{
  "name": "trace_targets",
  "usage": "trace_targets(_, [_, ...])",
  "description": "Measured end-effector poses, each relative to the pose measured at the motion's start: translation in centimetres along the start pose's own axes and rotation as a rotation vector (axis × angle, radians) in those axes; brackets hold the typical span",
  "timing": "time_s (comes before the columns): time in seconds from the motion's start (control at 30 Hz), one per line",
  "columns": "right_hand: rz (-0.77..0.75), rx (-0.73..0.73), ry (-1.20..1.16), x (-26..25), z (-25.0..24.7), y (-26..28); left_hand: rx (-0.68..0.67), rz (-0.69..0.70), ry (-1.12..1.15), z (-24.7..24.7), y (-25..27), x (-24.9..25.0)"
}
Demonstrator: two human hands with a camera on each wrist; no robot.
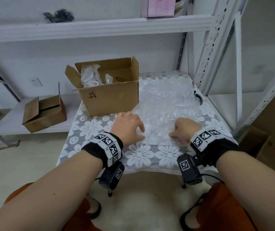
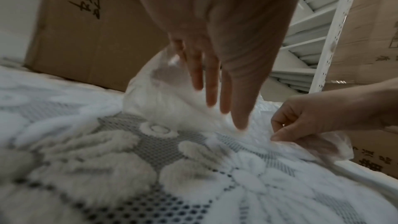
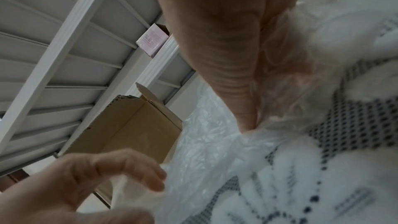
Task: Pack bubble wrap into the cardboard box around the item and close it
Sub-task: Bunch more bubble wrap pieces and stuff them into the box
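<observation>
Clear bubble wrap (image 1: 165,104) is lying along the tabletop's (image 1: 90,129) right edge; the right hand (image 1: 185,129) is pinching its near edge, the left hand (image 1: 127,125) is resting there, fingers straight, beside the open cardboard box (image 1: 110,97).

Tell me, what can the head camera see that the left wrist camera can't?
Only the head view looks inside the open cardboard box, where bubble wrap is already stuffed, and shows a second box on the low shelf. Only the left wrist view shows the left hand fingers from underneath. Both show the right hand pinching the bubble wrap sheet.
</observation>
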State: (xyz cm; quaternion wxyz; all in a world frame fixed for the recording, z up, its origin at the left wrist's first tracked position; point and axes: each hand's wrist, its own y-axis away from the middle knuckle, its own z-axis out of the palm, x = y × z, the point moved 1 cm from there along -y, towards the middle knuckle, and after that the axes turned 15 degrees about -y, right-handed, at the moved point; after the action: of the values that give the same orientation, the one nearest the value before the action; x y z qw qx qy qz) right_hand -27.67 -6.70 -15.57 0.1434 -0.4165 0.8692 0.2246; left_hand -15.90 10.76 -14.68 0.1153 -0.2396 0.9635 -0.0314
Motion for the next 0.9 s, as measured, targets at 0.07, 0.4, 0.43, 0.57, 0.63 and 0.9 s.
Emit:
trace_targets(0.07, [0.000, 0.020, 0.055, 0.0, -0.2, 0.3, -0.180, 0.003, -0.035, 0.4, 0.0, 0.1])
trace_targets(0.4, [-0.463, 0.078, 0.016, -3.7, 1.7, 1.9, -0.292, 0.004, -0.023, 0.7, 0.0, 0.1])
trace_targets(0.43, [-0.452, 0.013, -0.017, -4.0, 2.2, 1.9, -0.281, -0.002, -0.019, 0.8, 0.0, 0.1])
trace_targets(0.57, [-0.430, -0.063, 0.020, -3.8, 3.6, 1.4, -0.259, -0.102, 0.093, 0.9, -0.1, -0.3])
trace_targets(0.63, [-0.404, -0.048, 0.020, -3.4, 3.5, 1.3, -0.273, -0.161, 0.202, 0.9, -0.2, -0.8])
trace_targets(0.9, [-0.204, -0.009, -0.039, -2.2, 0.3, 0.9, -0.200, -0.283, 0.575, 0.9, 0.0, -2.5])
